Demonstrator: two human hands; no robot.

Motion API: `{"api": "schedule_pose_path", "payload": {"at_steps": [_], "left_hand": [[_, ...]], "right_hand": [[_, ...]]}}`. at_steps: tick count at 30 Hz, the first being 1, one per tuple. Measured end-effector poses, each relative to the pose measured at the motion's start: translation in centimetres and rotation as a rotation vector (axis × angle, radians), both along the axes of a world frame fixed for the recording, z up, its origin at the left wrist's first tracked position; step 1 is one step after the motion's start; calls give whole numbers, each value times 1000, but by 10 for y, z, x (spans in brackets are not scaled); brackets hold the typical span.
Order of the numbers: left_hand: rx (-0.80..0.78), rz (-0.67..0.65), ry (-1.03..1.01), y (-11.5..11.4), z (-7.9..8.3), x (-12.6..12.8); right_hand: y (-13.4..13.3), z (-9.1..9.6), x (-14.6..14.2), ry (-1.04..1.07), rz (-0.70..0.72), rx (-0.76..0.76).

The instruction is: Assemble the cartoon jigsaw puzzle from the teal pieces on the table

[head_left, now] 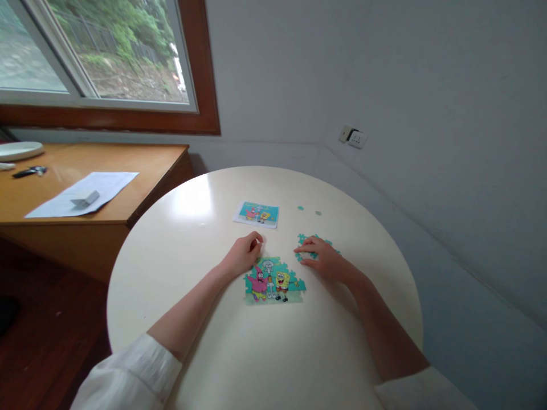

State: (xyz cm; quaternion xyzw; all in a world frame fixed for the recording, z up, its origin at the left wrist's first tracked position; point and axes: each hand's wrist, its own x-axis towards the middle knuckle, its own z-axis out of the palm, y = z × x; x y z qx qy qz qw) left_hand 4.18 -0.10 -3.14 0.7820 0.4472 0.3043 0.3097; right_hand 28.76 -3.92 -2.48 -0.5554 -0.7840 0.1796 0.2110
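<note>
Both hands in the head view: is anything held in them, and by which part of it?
The left hand is curled with no piece visible, so it cannot be told. The right hand spreads over puzzle pieces, nothing visibly gripped.

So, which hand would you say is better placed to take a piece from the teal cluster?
Probably the right hand: its fingers lie over that cluster; the left hand is by the partly built puzzle.

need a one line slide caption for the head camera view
Left hand beside a partly joined cartoon jigsaw, right hand over more pieces, printed picture beyond.
</note>
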Motion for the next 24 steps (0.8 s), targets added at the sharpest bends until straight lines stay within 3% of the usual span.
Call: {"api": "schedule_pose_path", "payload": {"at_steps": [9,17,24], "left_hand": [[-23,8,20,-1,3,0],[-29,3,10,-1,2,0],[-19,8,-16,-1,1,0]], "right_hand": [[-3,12,-5,63,-22,6],[-1,7,-5,258,-9,-113],[-1,7,-10,363,-32,-120]]}}
